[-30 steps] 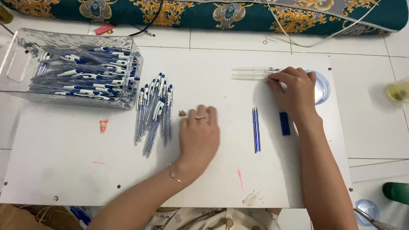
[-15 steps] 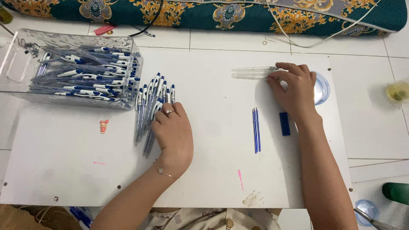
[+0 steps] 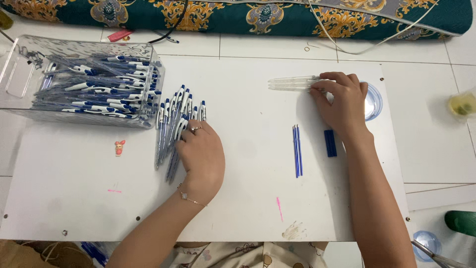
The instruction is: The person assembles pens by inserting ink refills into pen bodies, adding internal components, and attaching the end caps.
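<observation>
Your left hand [image 3: 201,154] lies knuckles-up, fingers curled onto the loose row of blue-and-white plastic pens [image 3: 176,124], seemingly pinching one, while farther off your right hand [image 3: 342,101] fingertips press the clear plastic pen barrels [image 3: 292,83].

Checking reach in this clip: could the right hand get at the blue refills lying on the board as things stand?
Probably yes. The right hand rests on the clear pen barrels, and the blue refills lie just below and to its left on the white board, with nothing between them.

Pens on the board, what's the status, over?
Left hand flat on loose pens, fingers spread. Right hand fingering clear barrels. Blue refills lie between; nothing blocking.
</observation>
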